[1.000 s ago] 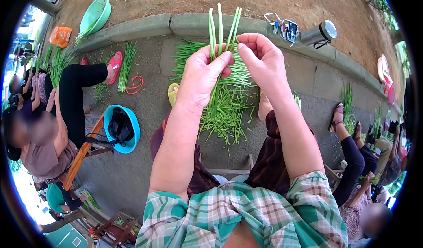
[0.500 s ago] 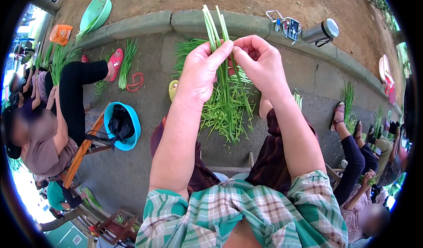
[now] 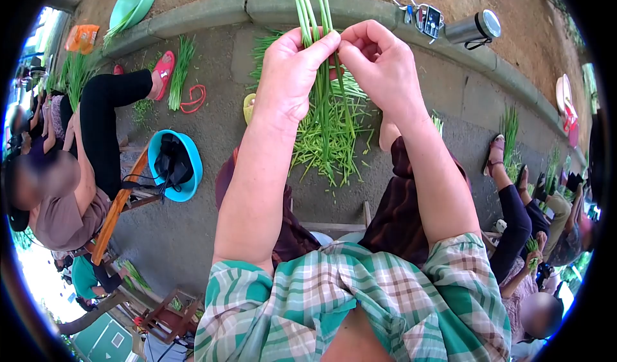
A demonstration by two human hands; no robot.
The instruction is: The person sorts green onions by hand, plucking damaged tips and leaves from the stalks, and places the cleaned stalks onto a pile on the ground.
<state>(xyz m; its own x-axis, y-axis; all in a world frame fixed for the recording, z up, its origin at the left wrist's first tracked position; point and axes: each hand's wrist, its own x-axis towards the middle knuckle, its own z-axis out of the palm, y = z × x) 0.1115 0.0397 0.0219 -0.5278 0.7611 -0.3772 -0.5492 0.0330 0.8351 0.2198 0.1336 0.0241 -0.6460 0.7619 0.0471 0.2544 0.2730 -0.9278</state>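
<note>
My left hand (image 3: 286, 76) is closed around a small bunch of chive-like stalks (image 3: 325, 105). Their pale ends point up past the fingers and the green leaves hang below. Close beside it, my right hand (image 3: 384, 72) has thumb and forefinger pinched on a stalk at the bunch's right side; the other fingers are curled. Below the hands, a loose pile of green cut pieces (image 3: 328, 156) lies on the ground between my feet. More long green stalks (image 3: 260, 53) lie beyond it, partly hidden by my left hand.
A stone kerb (image 3: 283, 8) runs across the far side, with a steel flask (image 3: 466, 29) and keys (image 3: 421, 18) on it. At left are a blue basin (image 3: 194, 169) holding a black bag, a red cord (image 3: 194, 99) and a seated person (image 3: 71, 214). Other people sit at right.
The view has shifted, so the ground and kerb sit slightly higher in the picture. Both hands stay together at the bunch, with only small finger movement.
</note>
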